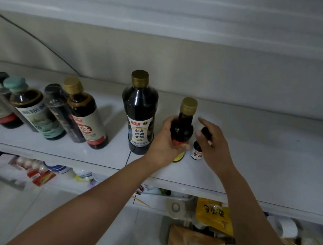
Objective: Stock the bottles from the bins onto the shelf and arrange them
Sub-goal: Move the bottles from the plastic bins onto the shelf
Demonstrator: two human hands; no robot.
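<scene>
White glossy shelf (251, 148), smooth board with a thin seam in front, pale ribbed wall behind.

Left hand (167, 140): fingers and thumb curled round the belly of a medium round-shouldered dark glass bottle with a ribbed gold screw cap (182, 128). The bottle is upright, with a red band and yellow foot on its label and its base down at the shelf surface, near the front edge.

Right hand (213, 143): thumb and curled fingers pinch the black cap of a small squat dark bottle with a white label (197, 151), index finger held out straight. The small bottle stands on the shelf just right of the medium one; whether they touch cannot be told.

Just left of the left hand stands a tall cylindrical dark bottle with a gold cap and cream label (138, 112), glossy and upright.

Further left, well apart, a huddle of bottles, which look slanted through the wide lens:
- a gold-capped brown bottle with a red-and-cream label (86, 114)
- a slim bottle with a black cap in clear shrink film (61, 110)
- a teal-capped dark bottle with a pale green label (32, 110)
- more dark bottles at the frame edge, blurred.

Under the shelf: a yellow crinkled pouch (213, 217), a white tape roll (176, 207), a brown cardboard carton (195, 243) and a red box (40, 176).
</scene>
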